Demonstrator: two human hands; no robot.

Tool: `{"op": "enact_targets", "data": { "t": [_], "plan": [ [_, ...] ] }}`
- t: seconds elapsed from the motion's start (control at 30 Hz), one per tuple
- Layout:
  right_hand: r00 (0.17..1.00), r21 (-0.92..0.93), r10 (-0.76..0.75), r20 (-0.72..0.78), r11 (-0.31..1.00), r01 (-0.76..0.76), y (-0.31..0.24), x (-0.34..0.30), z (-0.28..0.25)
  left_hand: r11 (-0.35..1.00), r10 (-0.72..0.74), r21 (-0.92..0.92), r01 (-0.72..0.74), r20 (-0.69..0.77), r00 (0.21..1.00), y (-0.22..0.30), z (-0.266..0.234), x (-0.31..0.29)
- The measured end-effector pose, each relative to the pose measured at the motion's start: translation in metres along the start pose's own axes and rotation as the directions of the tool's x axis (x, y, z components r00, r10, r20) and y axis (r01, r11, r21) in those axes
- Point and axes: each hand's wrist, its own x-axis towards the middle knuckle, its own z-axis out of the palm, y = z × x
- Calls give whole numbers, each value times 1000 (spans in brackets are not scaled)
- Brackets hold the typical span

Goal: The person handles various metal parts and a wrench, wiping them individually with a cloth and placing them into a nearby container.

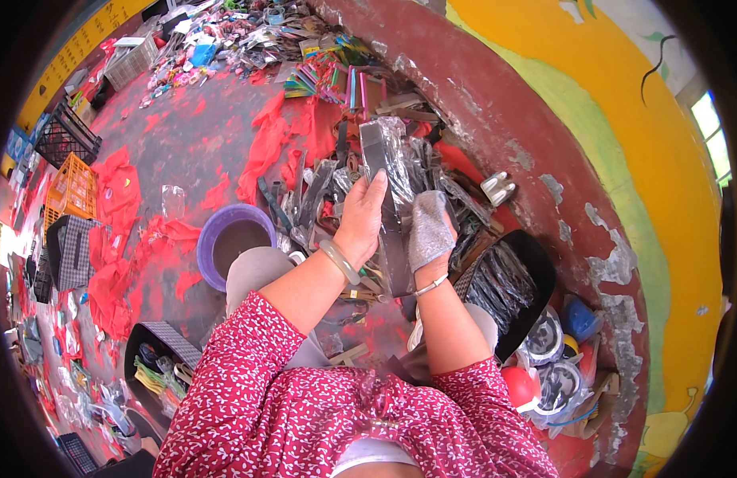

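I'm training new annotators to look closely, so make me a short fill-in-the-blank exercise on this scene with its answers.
1. The hand in the gray glove is the person's ____ one.
2. Counting the left hand, the long dark packet is held by a total of ____ hands.
3. The round tub beside the left knee is ____ in color.
4. On the red sleeves, the small printed pattern is ____.

Missing words: right; two; purple; white.

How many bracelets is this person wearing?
2 visible: a thick, pale bangle on the left wrist and a thin, silvery one on the right wrist.
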Motion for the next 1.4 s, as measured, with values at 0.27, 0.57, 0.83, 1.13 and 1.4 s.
{"op": "enact_targets", "data": {
  "t": [0.27, 0.57, 0.83, 1.13, 1.4],
  "plan": [
    [853, 833, 101, 511, 187, -521, 23, 55, -49, 969, -83, 243, 52, 119, 989, 26, -8, 4],
    [998, 73, -18, -52, 997, 22, 17, 16, -11, 551, 50, 758, -350, 388, 920, -26, -2, -35],
    [963, -342, -215, -163, 928, 150, 6, 26, -32, 631, 74, 663, -403, 466, 882, -20, 6, -39],
    [682, 851, 636, 361, 74, -520, -47, 51, -46, 879, -57, 450, -156, 425, 903, -11, -1, -44],
    [981, 482, 191, 42, 856, -187, 12, 38, -35, 436, -44, 783, -443, 511, 859, -20, -8, -44]
  ]
}}
